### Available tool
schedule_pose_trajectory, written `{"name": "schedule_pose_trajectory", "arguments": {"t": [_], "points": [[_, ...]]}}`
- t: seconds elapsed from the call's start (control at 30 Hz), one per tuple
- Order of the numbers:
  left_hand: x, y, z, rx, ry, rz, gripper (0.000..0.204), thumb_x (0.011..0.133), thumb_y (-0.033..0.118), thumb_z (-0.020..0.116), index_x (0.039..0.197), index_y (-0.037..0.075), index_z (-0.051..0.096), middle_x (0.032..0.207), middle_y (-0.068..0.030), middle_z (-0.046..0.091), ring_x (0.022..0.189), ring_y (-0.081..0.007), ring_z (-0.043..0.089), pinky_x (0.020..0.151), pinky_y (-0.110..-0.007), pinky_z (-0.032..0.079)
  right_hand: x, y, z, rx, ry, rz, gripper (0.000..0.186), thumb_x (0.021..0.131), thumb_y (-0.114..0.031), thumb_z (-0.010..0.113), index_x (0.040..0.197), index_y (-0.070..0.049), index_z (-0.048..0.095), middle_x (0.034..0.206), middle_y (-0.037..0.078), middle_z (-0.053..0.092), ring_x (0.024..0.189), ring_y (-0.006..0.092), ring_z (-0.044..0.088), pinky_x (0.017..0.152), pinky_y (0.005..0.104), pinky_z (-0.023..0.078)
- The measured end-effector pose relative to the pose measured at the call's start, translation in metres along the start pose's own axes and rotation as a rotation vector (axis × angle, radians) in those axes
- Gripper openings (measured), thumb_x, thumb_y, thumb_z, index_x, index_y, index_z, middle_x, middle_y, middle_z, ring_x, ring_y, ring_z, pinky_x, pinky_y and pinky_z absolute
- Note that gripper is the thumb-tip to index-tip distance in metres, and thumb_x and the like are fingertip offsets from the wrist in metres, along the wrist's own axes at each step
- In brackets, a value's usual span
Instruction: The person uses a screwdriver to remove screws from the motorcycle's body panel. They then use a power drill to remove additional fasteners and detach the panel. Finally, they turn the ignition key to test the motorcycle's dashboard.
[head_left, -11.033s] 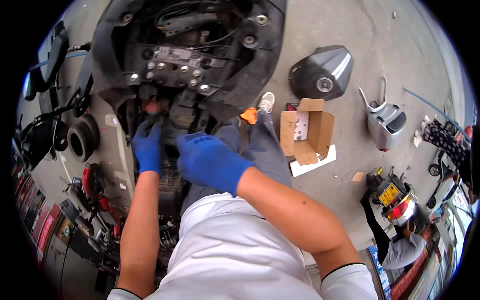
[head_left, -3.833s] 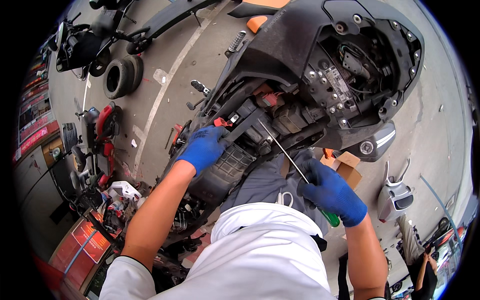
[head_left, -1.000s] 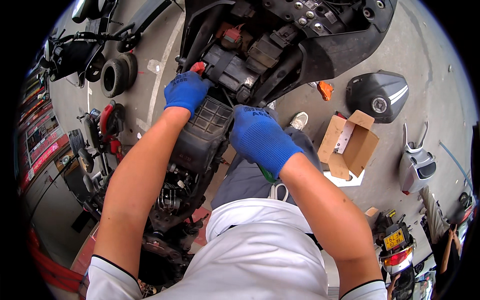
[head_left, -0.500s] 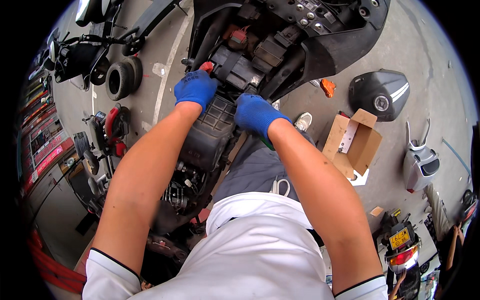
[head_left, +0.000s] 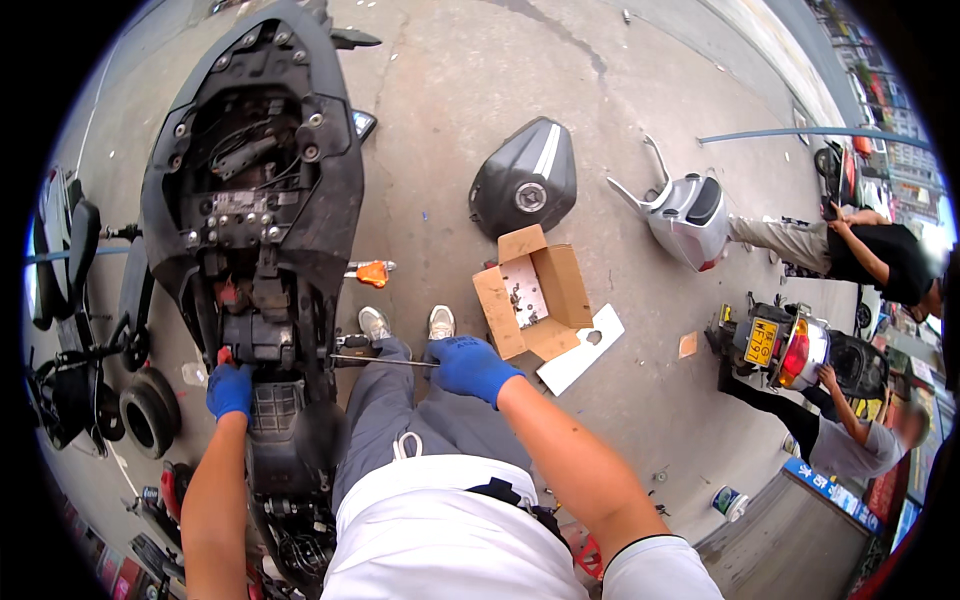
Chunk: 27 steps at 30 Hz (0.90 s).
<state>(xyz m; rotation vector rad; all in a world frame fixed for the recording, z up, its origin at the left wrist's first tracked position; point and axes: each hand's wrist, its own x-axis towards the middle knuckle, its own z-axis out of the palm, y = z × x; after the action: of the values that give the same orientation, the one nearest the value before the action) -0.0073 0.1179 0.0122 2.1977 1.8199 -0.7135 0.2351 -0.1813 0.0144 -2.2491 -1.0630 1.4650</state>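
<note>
The partly stripped black motorcycle [head_left: 335, 170] stands along my left side, its frame opened around a dark battery [head_left: 260, 340] with a ribbed plastic housing [head_left: 277, 410] below it. My left hand [head_left: 230, 390], in a blue glove, pinches a small red part [head_left: 225, 356] at the battery's left end. My right hand [head_left: 470, 370], also gloved in blue, is closed around a screwdriver, its long metal shaft [head_left: 390, 362] pointing left to the bike's right edge. Its handle is mostly hidden by my glove.
An open cardboard box [head_left: 565, 285], white board [head_left: 555, 365], dark tank cover [head_left: 510, 165], silver rear fairing [head_left: 690, 235] and orange indicator [head_left: 372, 273] lie rightward. Two other people [head_left: 870, 260] are at far right by a scooter [head_left: 800, 350]. Tires [head_left: 148, 420] lie at left.
The view has swung right, bringing the box and people nearer the middle. My left hand stays at the red part; my right hand has drawn right, showing more of the screwdriver's shaft.
</note>
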Motion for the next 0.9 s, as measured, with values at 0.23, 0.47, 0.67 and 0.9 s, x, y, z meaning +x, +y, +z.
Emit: {"name": "schedule_pose_trajectory", "arguments": {"t": [0.23,0.47,0.67,0.9], "points": [[0.006,0.002,0.002,0.06,0.009,0.04,0.048,0.071,0.041,0.066,0.096,0.0,0.068,0.102,-0.0237,0.065,0.097,-0.0385,0.062,0.083,-0.045,0.048,-0.075,0.168,0.071,0.25,0.33,0.617,0.03,0.08,-0.021,0.05,0.103,-0.006,0.063,0.106,0.022,0.063,0.101,0.0368,0.06,0.088,0.0435,0.046],[0.002,-0.003,-0.001,0.07,-0.032,0.053,0.059,0.07,0.044,0.066,0.107,-0.002,0.063,0.109,-0.0252,0.063,0.105,-0.0395,0.059,0.088,-0.045,0.045,-0.151,0.209,0.168,0.394,0.242,0.954,0.029,0.083,-0.019,0.047,0.104,-0.011,0.066,0.111,0.018,0.063,0.105,0.0339,0.06,0.09,0.0432,0.047],[0.063,-0.022,0.043,0.04,-0.04,0.131,0.061,0.07,0.043,0.068,0.109,-0.005,0.061,0.115,-0.0269,0.06,0.109,-0.0408,0.056,0.09,-0.044,0.044,-0.215,0.208,0.217,0.561,0.351,1.123,0.032,0.082,-0.031,0.051,0.101,-0.012,0.068,0.106,0.017,0.065,0.101,0.0338,0.061,0.089,0.0419,0.047],[0.115,-0.098,0.054,0.463,-0.082,0.628,0.046,0.089,0.047,0.052,0.11,0.008,0.066,0.114,-0.0211,0.063,0.1,-0.0341,0.063,0.085,-0.04,0.048,-0.229,0.219,0.248,0.933,0.899,1.018,0.028,0.086,-0.032,0.059,0.099,-0.009,0.066,0.091,0.014,0.067,0.08,0.0276,0.064,0.071,0.0374,0.052]]}}
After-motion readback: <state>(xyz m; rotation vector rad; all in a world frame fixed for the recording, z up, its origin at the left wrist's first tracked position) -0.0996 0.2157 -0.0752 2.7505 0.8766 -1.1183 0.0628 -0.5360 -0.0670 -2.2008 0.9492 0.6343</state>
